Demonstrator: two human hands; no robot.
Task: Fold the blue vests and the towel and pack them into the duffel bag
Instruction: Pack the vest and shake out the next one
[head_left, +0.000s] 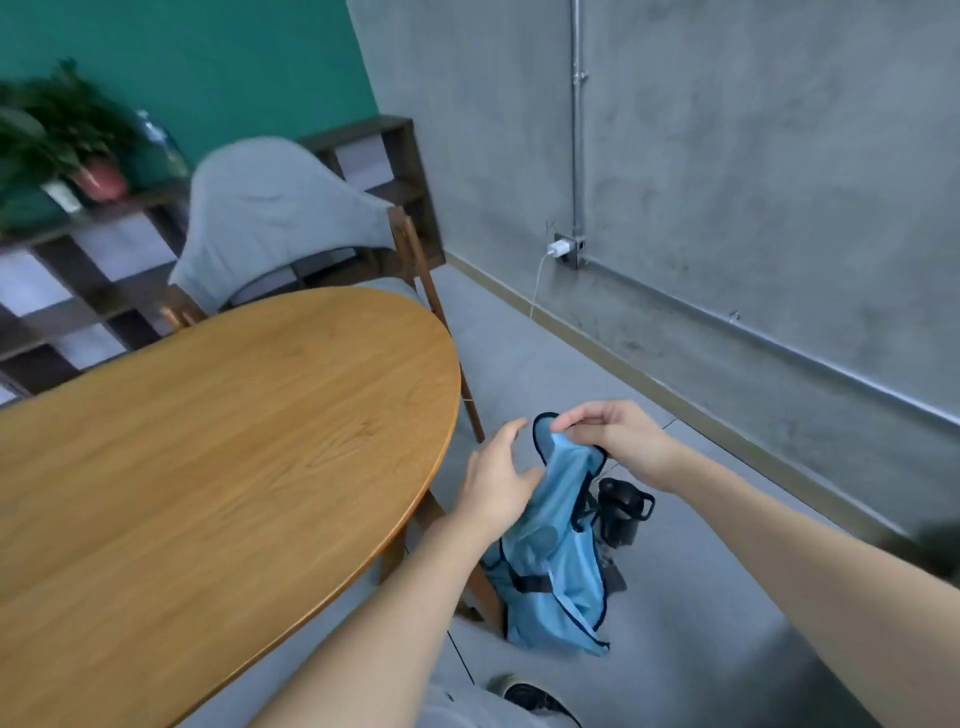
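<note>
Right hand (618, 441) fingers pinch blue vest (550, 561) strap at 12 o'clock; left hand (496, 480) fingers apart, touching fabric. Vest unfolded, hanging beside table (208, 441); folding, packing remain; bag, towel unseen.

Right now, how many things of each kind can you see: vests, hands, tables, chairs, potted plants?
Vest: 1
Hands: 2, left and right
Table: 1
Chair: 1
Potted plant: 1
Total: 6
</note>
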